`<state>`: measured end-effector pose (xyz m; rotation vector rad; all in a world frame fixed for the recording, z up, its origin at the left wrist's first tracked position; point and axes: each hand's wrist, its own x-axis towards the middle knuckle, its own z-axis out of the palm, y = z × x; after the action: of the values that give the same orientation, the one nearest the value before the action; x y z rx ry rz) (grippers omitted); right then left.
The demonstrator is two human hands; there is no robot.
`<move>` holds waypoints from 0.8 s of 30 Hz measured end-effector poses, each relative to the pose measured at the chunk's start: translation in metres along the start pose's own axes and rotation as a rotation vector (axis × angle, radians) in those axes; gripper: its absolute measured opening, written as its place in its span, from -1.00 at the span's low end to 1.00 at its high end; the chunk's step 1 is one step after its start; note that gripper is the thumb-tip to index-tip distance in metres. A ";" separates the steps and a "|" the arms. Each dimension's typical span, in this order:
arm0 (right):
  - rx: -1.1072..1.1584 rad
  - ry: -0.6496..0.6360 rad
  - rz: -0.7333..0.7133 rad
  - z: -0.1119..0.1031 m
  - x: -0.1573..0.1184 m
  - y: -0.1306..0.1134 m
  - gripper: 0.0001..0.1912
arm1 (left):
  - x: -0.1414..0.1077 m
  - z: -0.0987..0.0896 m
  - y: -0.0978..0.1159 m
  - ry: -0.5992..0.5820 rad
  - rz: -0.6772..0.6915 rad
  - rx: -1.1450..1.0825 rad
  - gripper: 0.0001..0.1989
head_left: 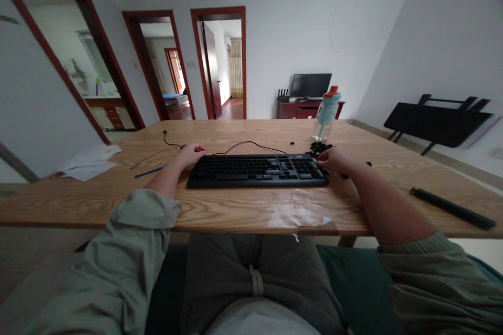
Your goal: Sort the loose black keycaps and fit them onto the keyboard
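Head | L hand (192, 154), R hand (332, 158) @ kbd (251, 167) ends | fingers (201, 150) curled, hold unclear

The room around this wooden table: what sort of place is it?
Probably a home's living or dining room: a flat screen sits above a low dark-red cabinet, and beyond an open brown door hangs a curtain.

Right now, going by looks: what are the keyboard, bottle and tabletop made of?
Keyboard: likely black plastic, mostly matte; the frame looks dull and even.
Bottle: see-through body, plastic or glass, can't tell; opaque red lid suggests plastic.
Tabletop: wood or wood-look laminate, by the grain; a glossy patch near the front edge may be clear film.
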<state>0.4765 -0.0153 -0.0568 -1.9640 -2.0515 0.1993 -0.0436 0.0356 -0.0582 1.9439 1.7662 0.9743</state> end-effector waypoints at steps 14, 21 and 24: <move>0.145 0.057 -0.073 0.001 0.001 -0.002 -0.83 | 0.000 0.000 -0.002 -0.008 0.016 -0.017 -0.83; 0.476 0.110 -0.151 -0.006 -0.011 -0.022 -0.73 | -0.003 -0.001 0.004 -0.010 0.022 0.005 -0.85; 0.485 0.148 -0.161 -0.005 -0.010 -0.022 -0.67 | -0.004 -0.002 0.005 -0.038 0.008 0.001 -0.83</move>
<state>0.4575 -0.0267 -0.0465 -1.4713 -1.8405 0.4527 -0.0410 0.0306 -0.0549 1.9581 1.7394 0.9328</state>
